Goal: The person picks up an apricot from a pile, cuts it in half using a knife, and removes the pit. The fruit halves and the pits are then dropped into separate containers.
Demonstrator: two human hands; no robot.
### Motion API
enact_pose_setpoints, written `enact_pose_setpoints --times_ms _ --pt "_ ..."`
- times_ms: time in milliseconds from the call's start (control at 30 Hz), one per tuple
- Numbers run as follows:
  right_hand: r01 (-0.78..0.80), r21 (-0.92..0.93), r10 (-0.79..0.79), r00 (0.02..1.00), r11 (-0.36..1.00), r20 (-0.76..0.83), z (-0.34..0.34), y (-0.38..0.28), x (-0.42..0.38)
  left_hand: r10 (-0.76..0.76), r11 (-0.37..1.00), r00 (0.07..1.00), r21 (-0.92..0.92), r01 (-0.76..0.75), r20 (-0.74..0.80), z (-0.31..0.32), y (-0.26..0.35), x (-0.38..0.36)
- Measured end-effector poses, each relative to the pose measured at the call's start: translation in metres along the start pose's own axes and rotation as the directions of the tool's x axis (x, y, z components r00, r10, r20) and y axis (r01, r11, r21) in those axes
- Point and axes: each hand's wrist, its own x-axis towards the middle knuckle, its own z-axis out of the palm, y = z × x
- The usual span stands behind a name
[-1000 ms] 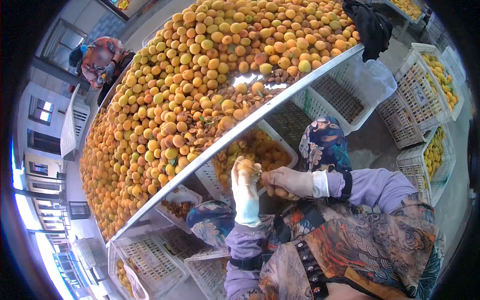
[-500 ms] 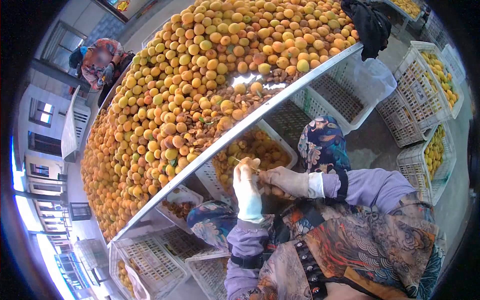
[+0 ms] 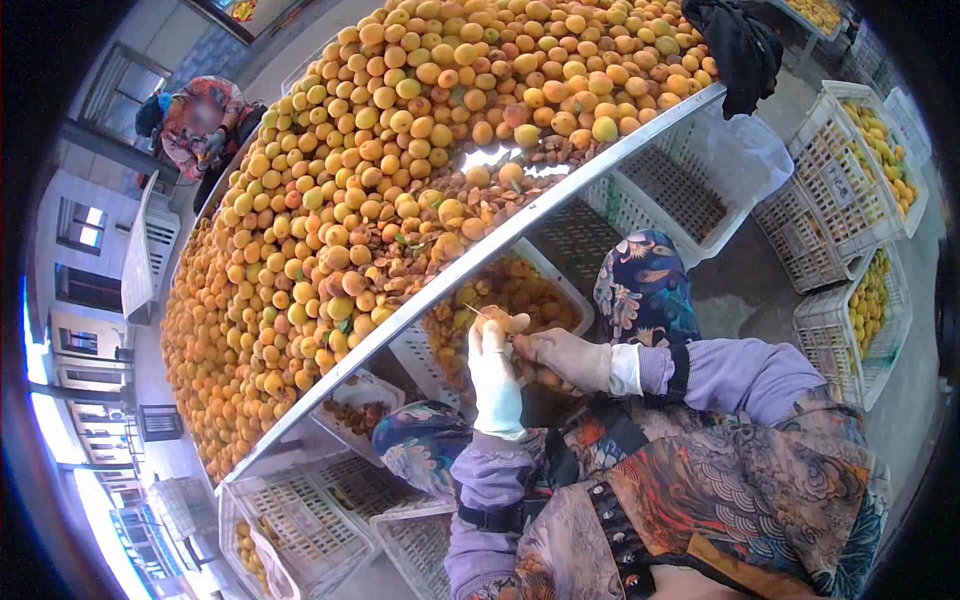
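Pinching 1 soft, light apricot (image 3: 497,321) at its sides with my gloved left hand (image 3: 493,372) above the white crate (image 3: 572,290), my right hand (image 3: 562,358) closes on a thin blade, so I squeeze gently.

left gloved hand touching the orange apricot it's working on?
Touching. Head view: the white-gloved left hand wraps its fingers around the small orange apricot, no gap visible.
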Motion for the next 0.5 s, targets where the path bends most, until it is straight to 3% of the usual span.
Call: enact_pose_setpoints --times_ms 67,200,300,367,500 --pt "-0.037 0.019 0.037 0.999 0.999 0.011 -0.001 -0.001 -0.001 0.169 0.938 0.986 0.308 -0.160 -0.004 0.002 0.005 -0.001" --pt "-0.083 0.112 0.074 0.993 0.990 0.087 -0.002 0.005 0.000 0.030 0.964 0.999 0.265 -0.020 -0.031 -0.004 0.004 0.001" --pt "-0.111 0.266 0.073 0.986 0.958 0.148 0.003 0.013 0.001 -0.089 0.989 0.996 0.116 0.088 0.006 -0.010 -0.002 0.003" --pt "-0.042 0.329 -0.029 0.978 0.943 0.208 0.004 0.014 0.003 -0.130 0.974 0.991 -0.182 0.135 0.039 -0.008 -0.004 0.006" --pt "-0.116 0.329 0.040 0.972 0.937 0.230 0.001 0.009 0.004 -0.140 0.933 0.986 -0.323 0.160 0.086 -0.006 -0.006 0.005"
